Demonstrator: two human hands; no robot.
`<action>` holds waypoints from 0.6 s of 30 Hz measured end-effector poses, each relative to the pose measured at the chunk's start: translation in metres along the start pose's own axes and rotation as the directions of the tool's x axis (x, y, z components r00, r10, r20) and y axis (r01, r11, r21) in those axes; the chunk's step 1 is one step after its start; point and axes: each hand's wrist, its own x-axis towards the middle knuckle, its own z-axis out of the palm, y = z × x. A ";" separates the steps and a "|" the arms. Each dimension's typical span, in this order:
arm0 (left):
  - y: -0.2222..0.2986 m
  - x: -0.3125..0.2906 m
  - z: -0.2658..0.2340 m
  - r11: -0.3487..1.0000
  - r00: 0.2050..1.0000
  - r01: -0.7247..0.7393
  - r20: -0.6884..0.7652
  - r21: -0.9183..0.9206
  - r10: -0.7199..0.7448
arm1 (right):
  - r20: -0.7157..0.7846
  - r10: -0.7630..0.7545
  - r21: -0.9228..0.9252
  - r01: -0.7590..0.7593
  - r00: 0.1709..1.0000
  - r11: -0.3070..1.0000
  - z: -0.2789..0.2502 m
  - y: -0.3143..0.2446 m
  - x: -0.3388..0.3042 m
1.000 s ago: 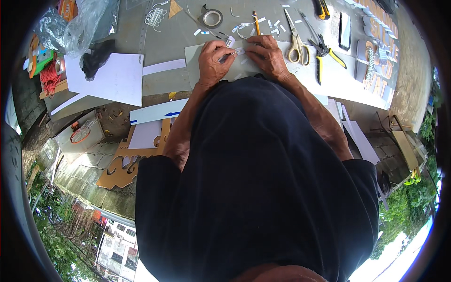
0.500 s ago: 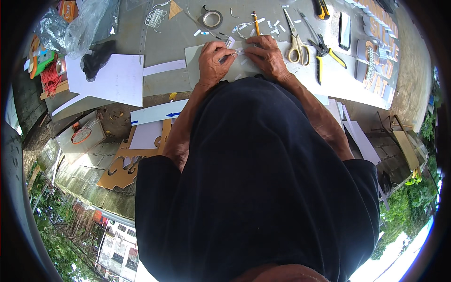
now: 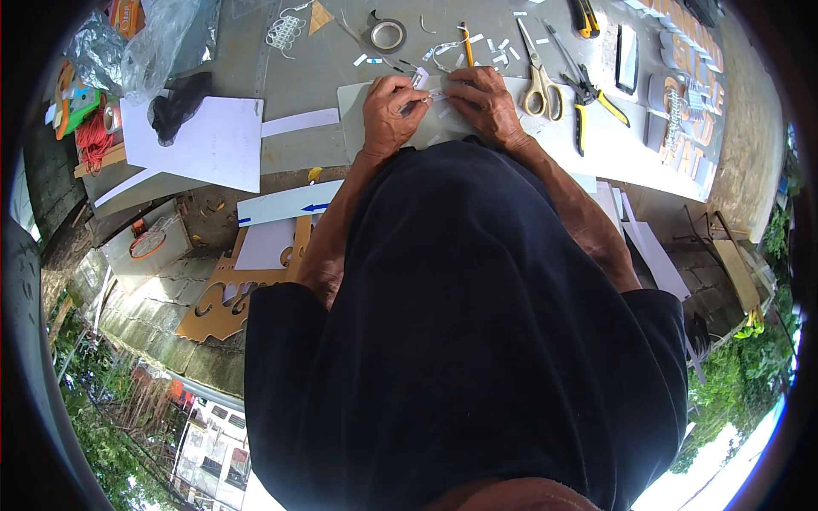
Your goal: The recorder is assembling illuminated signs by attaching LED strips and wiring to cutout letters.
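My left hand (image 3: pixel 392 111) and my right hand (image 3: pixel 486 104) meet over a pale sheet (image 3: pixel 351 102) on the table. Between my closed fingertips is a small clear-white strip (image 3: pixel 435 95), pinched from both sides. A whitish piece with a dark end (image 3: pixel 419 77) pokes up beside my left index finger; its kind is too small to tell. Just past my right hand lie a yellow pencil (image 3: pixel 467 49) and several small white strips (image 3: pixel 501 56). To the right of that hand is a pair of scissors (image 3: pixel 538 92) with beige handles.
A roll of grey tape (image 3: pixel 388 36) lies beyond my left hand. Yellow-black pliers (image 3: pixel 588 92), a phone (image 3: pixel 626 58) and cut-out letters (image 3: pixel 682 111) are at right. White paper (image 3: pixel 213 140), a black cloth (image 3: pixel 175 109) and plastic bags (image 3: pixel 153 51) occupy the left.
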 end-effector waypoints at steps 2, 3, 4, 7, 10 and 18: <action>-0.001 0.000 0.000 1.000 1.000 0.006 -0.001 0.000 -0.006 | 0.006 -0.005 -0.001 0.005 1.000 1.000 -0.001 -0.002 0.000; -0.001 0.000 0.000 1.000 1.000 -0.004 -0.006 -0.003 0.004 | 0.015 -0.004 -0.008 0.004 1.000 1.000 -0.002 -0.002 0.000; -0.002 0.000 0.001 1.000 1.000 -0.014 -0.012 -0.006 0.014 | 0.024 -0.003 -0.014 0.003 1.000 1.000 -0.002 -0.003 0.000; -0.001 0.000 0.002 0.999 0.999 -0.018 -0.032 -0.027 0.017 | 0.006 -0.041 -0.036 0.041 0.999 0.998 -0.003 -0.003 0.000; -0.001 0.000 0.001 1.000 1.000 -0.015 -0.026 -0.022 0.014 | 0.023 -0.033 -0.044 0.034 0.999 0.998 -0.003 -0.004 0.000; -0.002 0.000 0.000 1.000 1.000 -0.022 -0.016 -0.011 0.022 | 0.070 -0.057 -0.072 0.062 0.996 0.995 -0.005 -0.006 0.000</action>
